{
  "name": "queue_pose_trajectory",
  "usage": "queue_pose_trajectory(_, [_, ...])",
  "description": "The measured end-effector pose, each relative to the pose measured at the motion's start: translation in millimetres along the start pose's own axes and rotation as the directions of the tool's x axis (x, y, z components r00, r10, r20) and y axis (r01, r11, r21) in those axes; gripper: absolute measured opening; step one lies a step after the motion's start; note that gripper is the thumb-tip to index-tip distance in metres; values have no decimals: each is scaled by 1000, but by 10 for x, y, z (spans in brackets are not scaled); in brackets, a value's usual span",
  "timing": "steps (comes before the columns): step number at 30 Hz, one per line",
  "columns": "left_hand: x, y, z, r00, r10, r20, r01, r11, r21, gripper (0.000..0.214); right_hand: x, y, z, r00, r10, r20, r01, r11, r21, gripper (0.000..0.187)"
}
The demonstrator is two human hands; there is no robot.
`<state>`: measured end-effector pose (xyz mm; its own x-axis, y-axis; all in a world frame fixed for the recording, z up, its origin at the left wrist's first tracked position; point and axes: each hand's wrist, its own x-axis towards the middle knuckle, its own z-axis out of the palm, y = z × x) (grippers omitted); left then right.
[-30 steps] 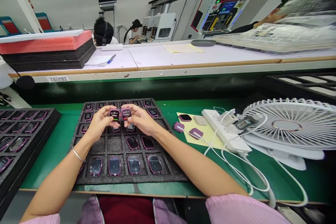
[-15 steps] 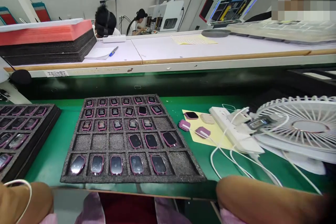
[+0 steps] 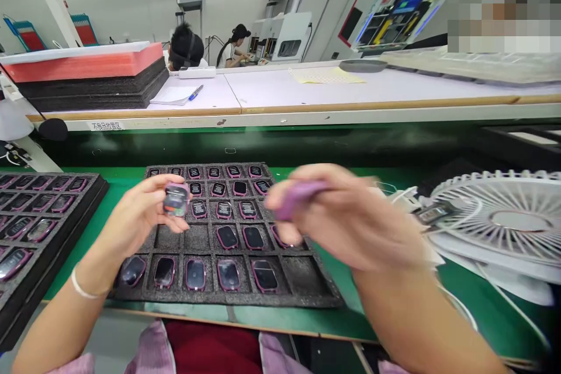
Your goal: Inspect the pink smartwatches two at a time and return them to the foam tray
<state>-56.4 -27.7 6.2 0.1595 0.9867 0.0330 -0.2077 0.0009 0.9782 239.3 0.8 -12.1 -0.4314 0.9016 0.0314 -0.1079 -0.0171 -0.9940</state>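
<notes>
My left hand (image 3: 135, 210) pinches a smartwatch body (image 3: 176, 200) by its edges above the left part of a dark foam tray (image 3: 304, 277). The watch has a purple rim and a lit screen. Over the tray's right side, my right hand (image 3: 350, 216) is closed around a purple piece (image 3: 300, 196). Motion blur hides what kind of piece it is. Rows of similar watch bodies (image 3: 195, 274) lie in the tray's compartments, and some compartments hold none. My hands cover parts of the upper and middle rows.
A second foam tray (image 3: 99, 190) with watches is at the left. At the right are a white fan (image 3: 521, 222), cables and a charger plug (image 3: 405, 198). A raised shelf (image 3: 272, 93) runs across the back, bearing stacked foam (image 3: 87, 87). People sit beyond it.
Both hands have come up over the tray from the bottom edge, the left with a watch and the right with a purple piece. The yellow sheet is now hidden behind my right hand.
</notes>
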Motion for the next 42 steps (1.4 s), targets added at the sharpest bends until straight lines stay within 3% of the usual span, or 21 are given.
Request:
queue_pose_trajectory(3, [242, -335, 98, 991, -134, -13, 135, 987, 88, 41, 296, 225, 147, 990, -7, 143, -14, 990, 140, 42])
queue_pose_trajectory(6, [320, -575, 90, 987, -157, -31, 160, 965, 208, 37, 521, 490, 174, 990, 82, 115, -100, 982, 159, 41])
queue_pose_trajectory(9, [299, -626, 65, 990, -143, -15, 142, 949, 282, 40, 555, 623, 71, 991, 119, 63, -129, 976, 177, 38])
queue_pose_trajectory(13, [197, -555, -31, 989, -145, 23, 134, 956, 261, 62, 446, 620, -137, 990, 126, 70, -139, 958, 250, 48])
queue_pose_trajectory(18, [-8, -548, -392, 990, -139, -25, 140, 951, 275, 67, 381, 635, -419, 997, 65, 50, -73, 982, 176, 70])
queue_pose_trajectory(22, [-209, -616, -833, 992, -79, -96, 117, 850, 514, 59, 395, 701, -688, 999, 37, -35, -41, 993, -109, 66])
queue_pose_trajectory(24, [-302, -668, -1019, 992, -25, -121, 103, 709, 697, 57, 406, 734, -809, 997, -1, -81, -30, 923, -384, 59])
queue_pose_trajectory(27, [-401, -764, -1179, 992, 9, -127, 105, 504, 857, 58, 423, 782, -923, 996, -55, -64, -6, 709, -705, 49])
queue_pose_trajectory(29, [-434, -827, -1227, 996, 22, -89, 70, 434, 898, 58, 432, 813, -950, 999, -36, -16, 10, 620, -785, 47])
queue_pose_trajectory(33, [-492, -905, -1327, 993, 110, -38, 0, 323, 946, 64, 425, 856, -967, 999, -8, 32, 31, 555, -831, 62])
queue_pose_trajectory(35, [-550, -912, -1383, 980, 170, -104, 48, 305, 951, 73, 396, 855, -988, 999, -34, 17, 32, 504, -863, 67])
queue_pose_trajectory(38, [-646, -899, -1398, 959, 140, -245, 179, 367, 913, 74, 319, 839, -1028, 995, -51, -86, -61, 371, -927, 54])
queue_pose_trajectory(40, [-677, -896, -1338, 960, 86, -265, 205, 422, 883, 66, 255, 838, -1042, 989, -16, -147, -136, 295, -946, 46])
queue_pose_trajectory(42, [-665, -906, -1254, 967, 75, -244, 183, 460, 869, 60, 189, 853, -1047, 987, 32, -156, -159, 273, -949, 42])
